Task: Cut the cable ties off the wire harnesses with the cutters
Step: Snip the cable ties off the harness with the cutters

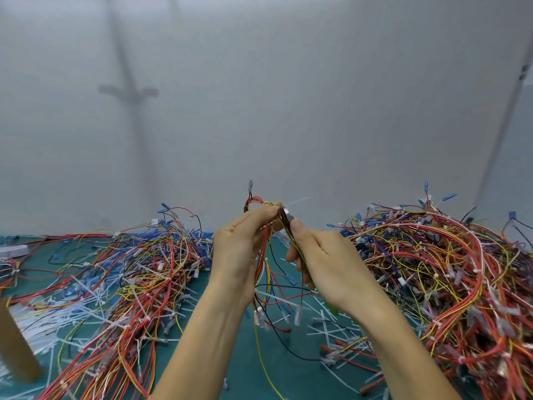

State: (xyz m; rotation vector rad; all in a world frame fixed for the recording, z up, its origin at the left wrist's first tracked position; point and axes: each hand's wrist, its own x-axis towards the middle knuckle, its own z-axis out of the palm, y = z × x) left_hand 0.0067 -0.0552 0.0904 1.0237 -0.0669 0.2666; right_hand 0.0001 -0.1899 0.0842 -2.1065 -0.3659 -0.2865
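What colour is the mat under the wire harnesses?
Dark teal green. The mat shows best in the head view, bottom centre.

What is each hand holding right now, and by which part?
The left hand pinches a harness near its looped top end, with the wires hanging below. The right hand grips the cutters by the handles, head up at the harness.
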